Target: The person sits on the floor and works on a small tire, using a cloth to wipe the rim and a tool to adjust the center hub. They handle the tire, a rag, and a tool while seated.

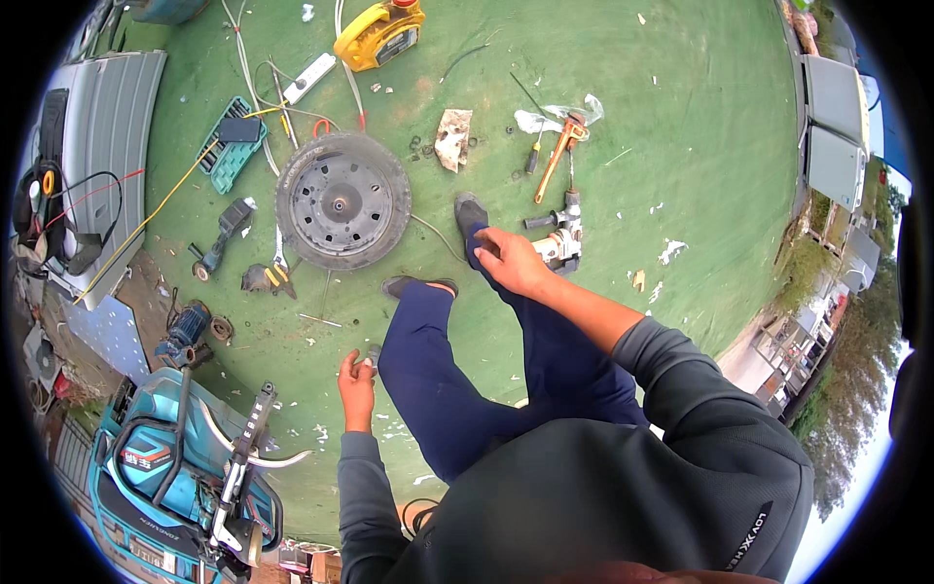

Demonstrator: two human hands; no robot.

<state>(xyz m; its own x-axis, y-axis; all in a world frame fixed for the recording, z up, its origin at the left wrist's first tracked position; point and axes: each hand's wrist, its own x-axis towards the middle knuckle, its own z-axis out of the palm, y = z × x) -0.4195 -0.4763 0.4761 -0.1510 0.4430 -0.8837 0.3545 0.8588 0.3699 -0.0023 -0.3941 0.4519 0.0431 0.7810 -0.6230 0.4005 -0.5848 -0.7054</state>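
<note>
My left hand (357,391) hangs low beside my left knee, fingers curled around a small greyish thing (374,354) I cannot make out. My right hand (513,263) is over my right lower leg, its fingers apart and nothing visible in them. Ahead of my feet, a black wheel (341,201) with a holed metal rim lies flat on the green floor. An orange-and-grey power drill (561,234) rests just beyond my right hand. Past it lie an orange pipe wrench (558,161) and a screwdriver (533,156).
Left of the wheel lie an angle grinder (226,237), yellow-handled pliers (280,283) and a teal tool case (232,161) with a dark phone (239,129) on it. Farther off are a white power strip (310,78) and yellow jug (379,37). A teal machine (146,443) stands at the lower left.
</note>
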